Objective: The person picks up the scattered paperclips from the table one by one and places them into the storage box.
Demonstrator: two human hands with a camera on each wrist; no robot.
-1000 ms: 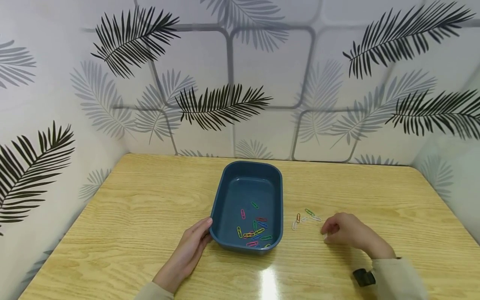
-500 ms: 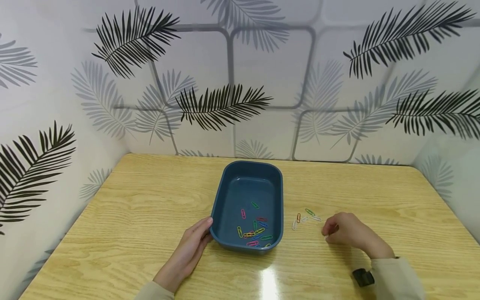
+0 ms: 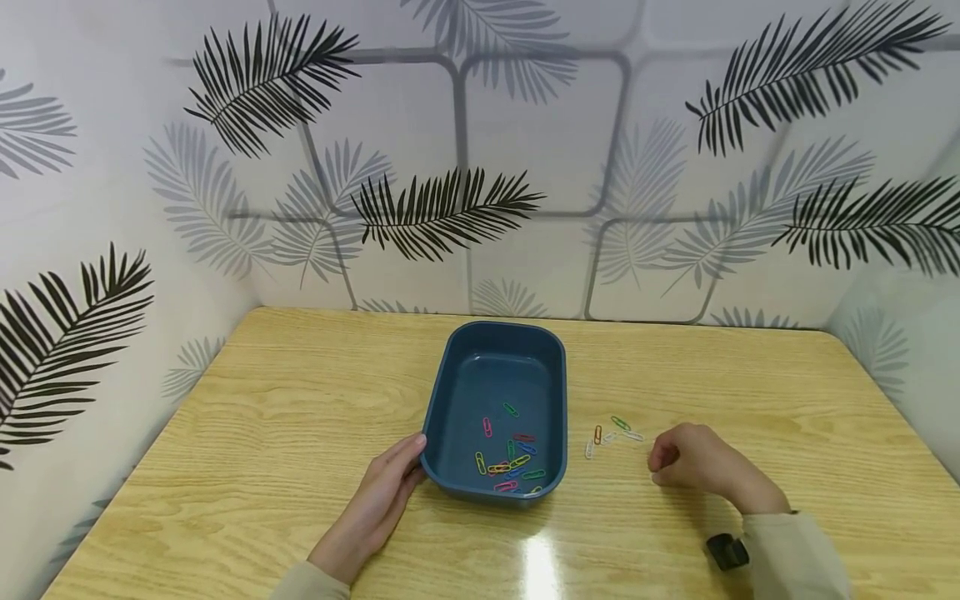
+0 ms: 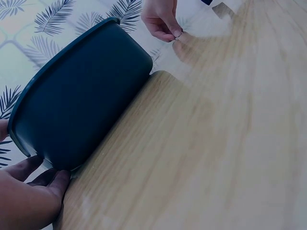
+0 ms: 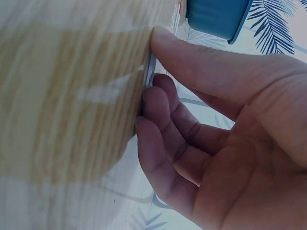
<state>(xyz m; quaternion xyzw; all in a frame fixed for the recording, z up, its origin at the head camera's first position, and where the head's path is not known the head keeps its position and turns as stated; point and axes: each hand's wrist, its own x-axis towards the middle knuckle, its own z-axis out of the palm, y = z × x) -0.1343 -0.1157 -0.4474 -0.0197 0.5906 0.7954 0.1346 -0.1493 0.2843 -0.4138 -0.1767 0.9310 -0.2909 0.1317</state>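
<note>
A dark blue plastic bin (image 3: pixel 498 383) holds several coloured paper clips (image 3: pixel 517 462), mostly near its front end. My left hand (image 3: pixel 382 496) grips the bin's front left corner, thumb at the rim; in the left wrist view, fingers (image 4: pixel 50 184) curl low against its wall. To the right of the bin, my right hand (image 3: pixel 701 467) is down at the tabletop, thumb and fingertips pinching a whitish paper clip (image 5: pixel 150 71) seen edge-on in the right wrist view. The head view mostly hides that clip behind the fingers. Between bin and right hand lie loose clips: green (image 3: pixel 620 423), orange (image 3: pixel 597 434) and several white (image 3: pixel 588 450).
The wooden table (image 3: pixel 315 392) runs back to a wall (image 3: pixel 525 133) printed with leaves. A black strap (image 3: pixel 727 552) sits at the right sleeve (image 3: pixel 795 554). Glare shows on the wood in front of the bin.
The right hand has shifted very slightly to the right along the table, and the white clip at its fingertips has become harder to see. The left hand and bin stay in place.
</note>
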